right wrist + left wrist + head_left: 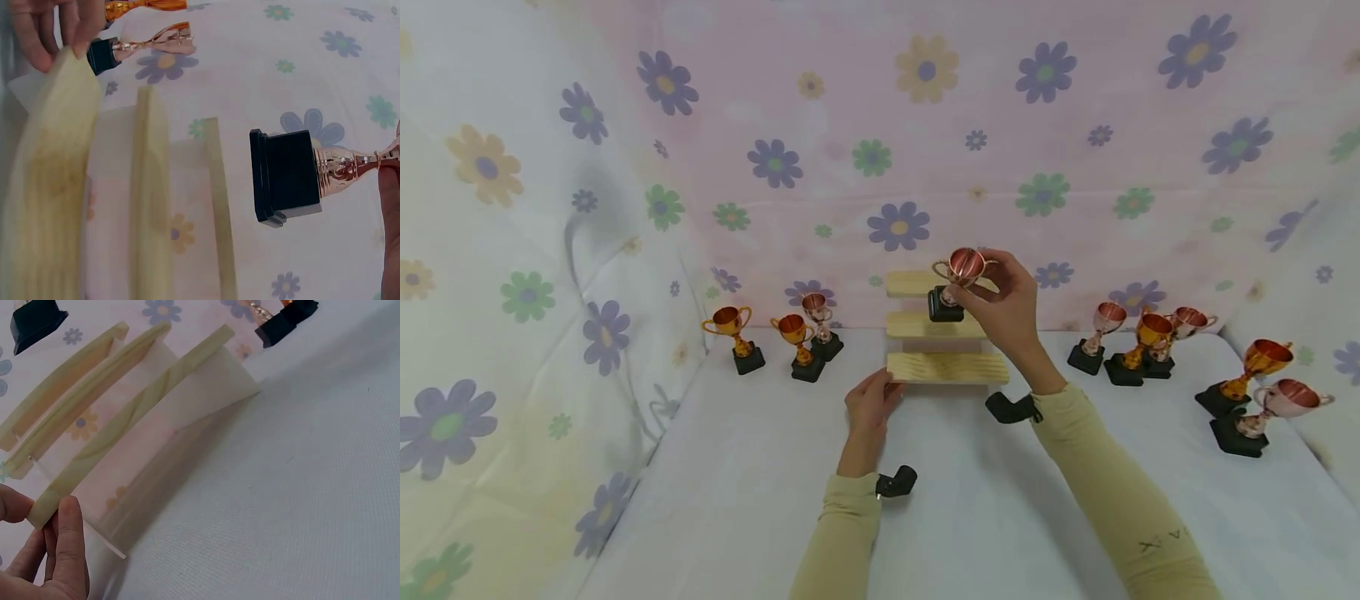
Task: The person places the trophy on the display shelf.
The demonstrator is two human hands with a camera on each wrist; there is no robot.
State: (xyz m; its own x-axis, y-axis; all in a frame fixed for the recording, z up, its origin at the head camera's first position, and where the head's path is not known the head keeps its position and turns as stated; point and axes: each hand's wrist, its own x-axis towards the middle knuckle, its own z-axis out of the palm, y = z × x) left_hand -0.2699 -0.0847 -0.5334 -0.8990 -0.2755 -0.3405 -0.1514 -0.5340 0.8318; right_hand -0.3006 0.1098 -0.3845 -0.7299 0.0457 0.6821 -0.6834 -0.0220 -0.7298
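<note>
My right hand (pixel 1006 307) holds a small rose-gold trophy cup (pixel 966 265) by its stem, upright, in front of the upper steps of a three-tier wooden display stand (pixel 947 368). In the right wrist view the trophy's black base (pixel 289 172) hangs apart from the shelf boards. My left hand (pixel 868 410) grips the left end of the lowest board; the left wrist view shows the fingers (pixel 70 540) on its underside and the thumb at its edge. Pale, see-through side panels (pixel 228 378) carry the boards. No trophies are seen standing on the boards.
To the left stand two gold trophies (pixel 727 319) and a rose-gold trophy (pixel 816 308). Several gold and rose-gold trophies (pixel 1153 331) stand at the right, some close together. A white cloth (pixel 760 483) covers the table; flowered fabric (pixel 842 108) hangs behind and at the sides.
</note>
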